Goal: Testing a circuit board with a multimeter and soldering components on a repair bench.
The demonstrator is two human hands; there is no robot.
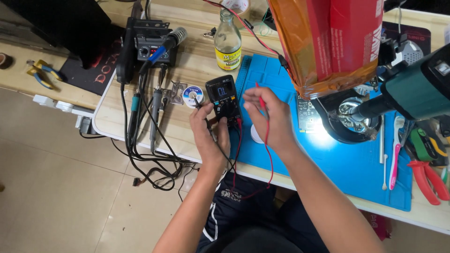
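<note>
Left hand (206, 136) pinched the black probe at the multimeter (224, 99), on the desk (187, 136) by the blue mat's (356, 164) left edge; right hand (268, 117) pinched the red probe (261, 99). Seemingly setting up; next, steady tips.

Black multimeter (224, 97), red probe (260, 99), blue mat (347, 164), red pliers (427, 180).

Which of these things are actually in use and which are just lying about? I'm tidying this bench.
In use: multimeter; black probe in the left hand; red probe in the right hand.

Lying about: glass bottle; solder spool; soldering station; red pliers; yellow-handled pliers.
</note>
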